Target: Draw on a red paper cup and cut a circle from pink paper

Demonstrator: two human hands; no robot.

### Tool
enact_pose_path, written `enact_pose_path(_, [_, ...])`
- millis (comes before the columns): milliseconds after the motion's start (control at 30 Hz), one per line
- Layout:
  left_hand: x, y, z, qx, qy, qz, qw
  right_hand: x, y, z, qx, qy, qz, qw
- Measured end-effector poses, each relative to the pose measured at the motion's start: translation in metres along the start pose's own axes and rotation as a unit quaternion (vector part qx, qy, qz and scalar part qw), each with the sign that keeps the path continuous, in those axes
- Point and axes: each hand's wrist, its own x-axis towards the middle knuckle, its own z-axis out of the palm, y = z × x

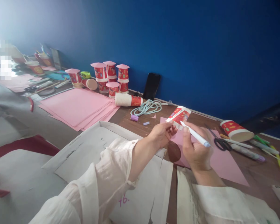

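My left hand (162, 133) grips a red printed paper cup (178, 115) by its lower part and holds it tilted above the table. My right hand (194, 148) is closed round a white and pale blue marker pen (195, 135) whose tip touches the cup's side. Both hands hover over a pink paper sheet (221, 161) with a round hole cut in it. Cream sleeves cover both forearms.
A stack of pink paper (77, 105), upturned red cups with pink lids (110, 76), a lying cup stack (128, 100), a coiled cable (147, 107), a phone (151, 85), scissors (220, 143), another cup (235, 130) and pens (266, 148) lie on the wooden table. White cardboard (91, 149) lies near me.
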Motion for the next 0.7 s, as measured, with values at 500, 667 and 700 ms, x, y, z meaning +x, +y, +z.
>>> enact_pose_path(500, [0.0016,0.0014,-0.0007,-0.016,0.008,-0.013,1.0,-0.0018,0.0007,-0.0012,0.013,0.026,0.016,0.999])
enact_pose_path(667, [0.0021,0.0016,-0.0005,-0.027,0.012,-0.011,1.0,-0.0032,0.0023,-0.0014,0.009,0.034,0.034,0.999])
enact_pose_path(700, [0.0018,0.0018,-0.0004,-0.025,0.013,-0.012,1.0,-0.003,0.0023,-0.0012,0.008,0.03,0.03,0.999])
